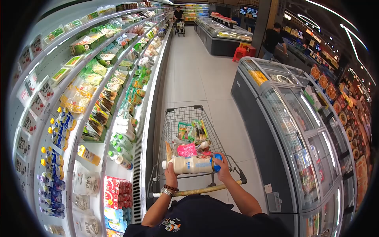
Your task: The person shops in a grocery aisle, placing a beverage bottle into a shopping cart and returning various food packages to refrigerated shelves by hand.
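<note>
Spanning the near end of a wire shopping cart (169, 118), a large pale bottle (192, 164) lies sideways in both hands, above the cart's handle (207, 190). The left hand (170, 175) has its fingers closed on the white-capped end; the right hand (223, 168) has its fingers wrapped around the blue end. The bottle hides part of the basket behind it.

Toward the cart's far edge lie green packets (201, 130); nearer, just beyond the bottle, is a bag with a bright pink label (186, 150). Along the cart's left side runs a refrigerated shelf unit (143, 166), with green-capped bottles (122, 141) and red packs (114, 192) near its front edge. A long freezer case (252, 108) borders the aisle on the right. Farther ahead, a red stool (239, 54) stands beyond the freezer's far corner, and another person (179, 14) stands behind a cart at the aisle's end.
</note>
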`<action>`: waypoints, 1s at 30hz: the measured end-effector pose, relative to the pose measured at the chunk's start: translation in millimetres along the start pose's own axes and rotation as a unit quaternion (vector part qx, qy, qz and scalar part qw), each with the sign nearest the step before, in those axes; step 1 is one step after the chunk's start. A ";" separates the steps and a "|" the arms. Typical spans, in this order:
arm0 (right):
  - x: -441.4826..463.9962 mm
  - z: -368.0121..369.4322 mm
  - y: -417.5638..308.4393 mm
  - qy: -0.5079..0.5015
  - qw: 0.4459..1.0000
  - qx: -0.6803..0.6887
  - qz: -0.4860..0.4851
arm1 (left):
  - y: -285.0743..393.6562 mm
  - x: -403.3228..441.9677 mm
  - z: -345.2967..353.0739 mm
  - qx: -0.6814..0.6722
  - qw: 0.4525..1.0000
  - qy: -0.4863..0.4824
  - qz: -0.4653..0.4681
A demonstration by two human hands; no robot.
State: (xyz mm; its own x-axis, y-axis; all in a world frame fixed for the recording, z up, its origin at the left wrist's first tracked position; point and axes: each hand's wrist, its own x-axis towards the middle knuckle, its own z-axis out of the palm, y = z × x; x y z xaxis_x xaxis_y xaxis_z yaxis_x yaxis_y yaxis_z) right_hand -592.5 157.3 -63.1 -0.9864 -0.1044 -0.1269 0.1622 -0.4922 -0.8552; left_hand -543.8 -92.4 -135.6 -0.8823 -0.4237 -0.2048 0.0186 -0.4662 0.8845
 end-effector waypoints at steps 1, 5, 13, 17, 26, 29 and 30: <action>1.8 4.5 0.1 -0.005 1.000 -0.008 -0.003 | 4.2 1.3 -0.5 -0.025 1.000 -0.005 0.001; 11.9 -0.5 1.9 -0.003 1.000 -0.022 -0.004 | 28.1 -3.0 16.0 -0.100 0.993 -0.062 -0.033; 24.4 -25.8 12.9 -0.019 0.998 -0.059 0.011 | 13.7 16.1 24.0 -0.135 0.984 -0.089 -0.077; 29.0 -35.7 25.0 -0.007 0.999 -0.047 0.011 | 9.2 20.2 27.1 -0.165 0.975 -0.073 -0.128; 13.0 -40.2 36.1 0.037 0.998 -0.044 0.040 | -2.5 13.2 16.4 -0.077 0.987 -0.046 -0.130; 12.8 -40.7 33.3 0.029 0.994 -0.101 0.034 | -4.6 18.4 17.0 -0.070 0.989 -0.052 -0.122; 15.5 -45.3 38.1 0.026 0.991 -0.130 0.025 | -5.7 19.0 16.5 -0.077 0.988 -0.060 -0.117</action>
State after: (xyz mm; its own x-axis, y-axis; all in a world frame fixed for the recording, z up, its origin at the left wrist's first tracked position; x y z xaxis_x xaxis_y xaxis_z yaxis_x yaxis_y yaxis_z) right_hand -602.8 176.1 -120.4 -0.9784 -0.0744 -0.1929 0.2055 -0.2484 -0.9466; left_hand -568.5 -85.0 -137.6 -0.9198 -0.1996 -0.3378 -0.1297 -0.6579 0.7418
